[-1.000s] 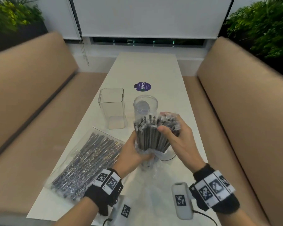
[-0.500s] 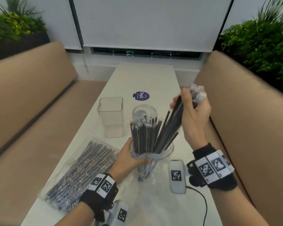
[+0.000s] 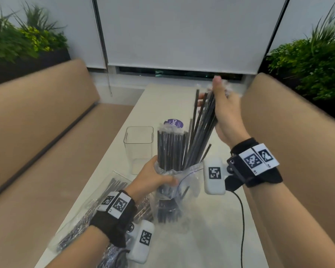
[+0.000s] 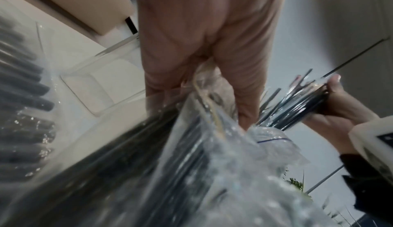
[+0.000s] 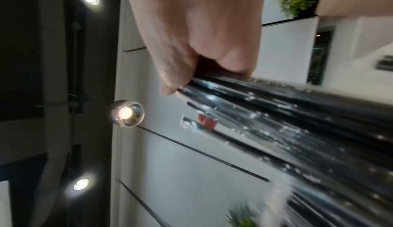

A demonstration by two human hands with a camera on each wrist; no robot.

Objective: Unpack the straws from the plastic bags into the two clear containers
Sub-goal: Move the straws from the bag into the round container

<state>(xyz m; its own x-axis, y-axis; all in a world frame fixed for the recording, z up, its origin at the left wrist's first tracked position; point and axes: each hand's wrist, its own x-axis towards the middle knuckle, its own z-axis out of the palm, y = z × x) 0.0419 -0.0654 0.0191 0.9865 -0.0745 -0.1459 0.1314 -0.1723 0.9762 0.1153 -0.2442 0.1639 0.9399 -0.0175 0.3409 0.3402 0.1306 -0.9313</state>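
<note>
My left hand [image 3: 155, 176] grips an opened plastic bag [image 3: 174, 192] that stands upright on the table, with a block of black wrapped straws [image 3: 170, 149] sticking out of its top. My right hand [image 3: 220, 105] grips a bunch of black straws [image 3: 203, 122] near their top ends and holds them high and tilted, with their lower ends at the bag mouth. The same bunch [image 5: 276, 112] fills the right wrist view, and the bag [image 4: 191, 146] fills the left wrist view. A square clear container [image 3: 138, 147] stands empty left of the bag. The round container is hidden behind the straws.
A second sealed bag of black straws [image 3: 97, 209] lies flat at the table's near left, under my left forearm. A purple round sticker [image 3: 175, 123] is on the white table [image 3: 211, 238]. Tan benches [image 3: 37, 142] flank both sides, with plants behind them.
My right hand has pulled a bunch of straws up and away to the right, out of the bag. My left hand kept hold of the bag. The head view tilted upward.
</note>
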